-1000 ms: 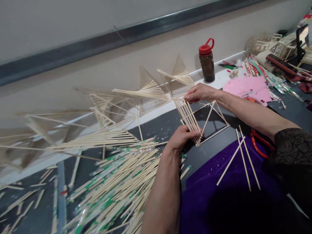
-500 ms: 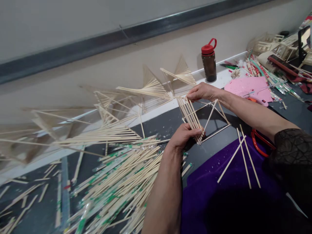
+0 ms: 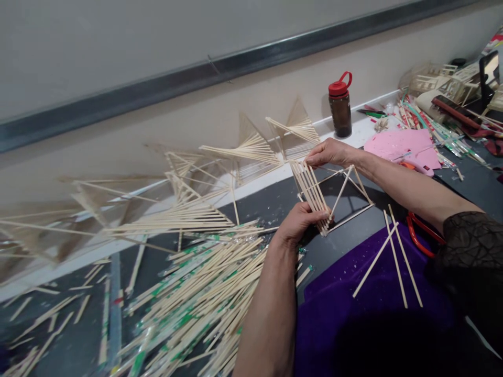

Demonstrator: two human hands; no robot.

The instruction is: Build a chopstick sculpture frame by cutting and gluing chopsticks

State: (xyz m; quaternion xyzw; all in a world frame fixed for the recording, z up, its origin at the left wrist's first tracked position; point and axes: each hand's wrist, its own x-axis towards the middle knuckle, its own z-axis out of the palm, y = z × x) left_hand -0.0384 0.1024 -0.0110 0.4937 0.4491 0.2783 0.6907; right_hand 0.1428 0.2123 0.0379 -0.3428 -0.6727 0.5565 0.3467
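Observation:
A small frame of wooden sticks (image 3: 310, 186), with a row of sticks laid side by side along one face, is between my hands above the dark table. My left hand (image 3: 304, 220) grips its lower end, thumb across the sticks. At the upper end, my right hand (image 3: 324, 152) pinches the tip of the row; its fingertips are partly hidden behind the sticks. Open triangles of single sticks stretch to the right from the row. Three loose sticks (image 3: 396, 262) lie on purple cloth (image 3: 334, 283) below the frame.
A big heap of chopsticks (image 3: 204, 283), some in wrappers, lies left of my left arm. Stick models (image 3: 168, 217) stand along the wall. Behind my right hand is a red-lidded bottle (image 3: 340, 107). A pink sheet (image 3: 404, 146) and red-handled scissors (image 3: 420, 235) lie to the right.
The whole view has shifted slightly, so things appear a little lower and farther right. Both hands keep their hold on the stick frame, with hardly any movement against it.

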